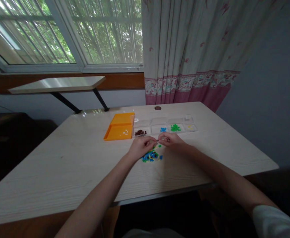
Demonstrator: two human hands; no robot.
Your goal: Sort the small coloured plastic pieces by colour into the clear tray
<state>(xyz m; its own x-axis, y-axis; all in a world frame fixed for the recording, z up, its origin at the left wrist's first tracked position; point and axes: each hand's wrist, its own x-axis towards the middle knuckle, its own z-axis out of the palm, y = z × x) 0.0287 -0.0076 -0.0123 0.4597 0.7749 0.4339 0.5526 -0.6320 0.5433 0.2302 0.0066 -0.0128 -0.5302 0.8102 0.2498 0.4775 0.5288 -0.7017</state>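
My left hand (140, 146) and my right hand (172, 140) meet over the table, fingertips pinched together. Between them is a tiny dark piece (157, 140), too small to make out in detail; both hands seem to grip it. Just below the fingers lies a loose pile of small plastic pieces (151, 156), mostly blue, green and yellow with some dark ones. Beyond my hands, open clear boxes hold sorted pieces: brown pieces (140, 132), blue pieces (163, 129), green pieces (175, 127) and a few yellow pieces (189, 127).
An open orange box (117, 132) with a few white pieces (125, 132) stands left of the clear boxes. The pale wooden table (67, 172) has a round brown cable hole (157, 108) at the back. A raised shelf (60, 83), a window and a curtain (191, 53) lie behind.
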